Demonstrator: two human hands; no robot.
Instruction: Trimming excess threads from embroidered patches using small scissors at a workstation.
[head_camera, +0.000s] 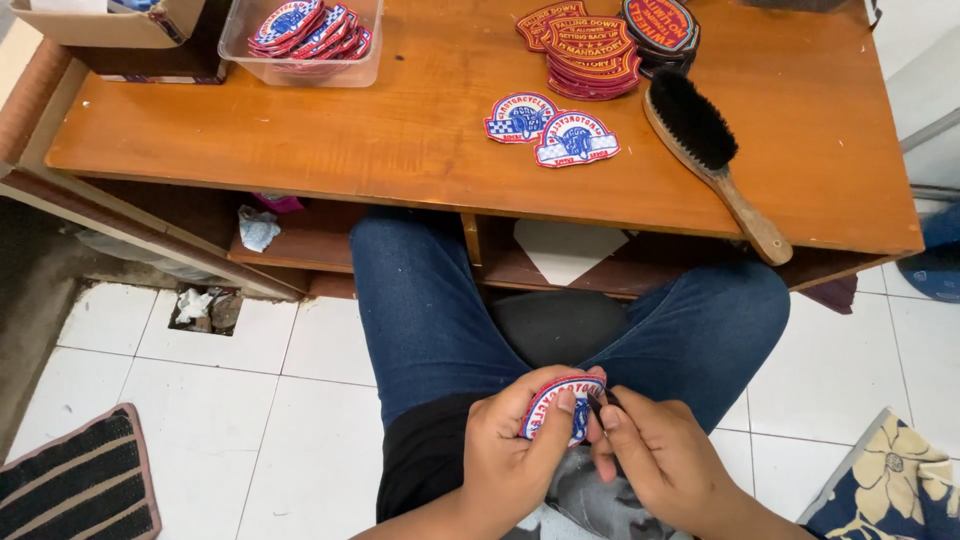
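White floor tiles (300, 400) spread beneath a low wooden table (400, 140), seen from the head camera above a seated person in blue jeans (430, 310). Down at the lap, the embroidered patch (556, 400) is a rounded badge with a red-and-white lettered border and a blue centre; only its upper part shows above the fingers. The left hand (510, 450) grasps it, thumb pressed across the front and fingers curled behind. The right hand (660, 455) is pinched shut on a small dark tool (597, 402) whose tip meets the patch's right edge; the tool is too small and too covered to tell what kind it is.

On the table lie two matching patches (552, 128) side by side, just beside a stack of red patches (590, 50) and a dark stack (660, 25). A black-bristled wooden brush (710, 150) rests at an angle near the right edge, its handle overhanging. A clear plastic tub (300, 45) holds more blue-and-red patches. A striped mat (80, 485) and a floral cloth (885, 490) are cut off at the lower corners.
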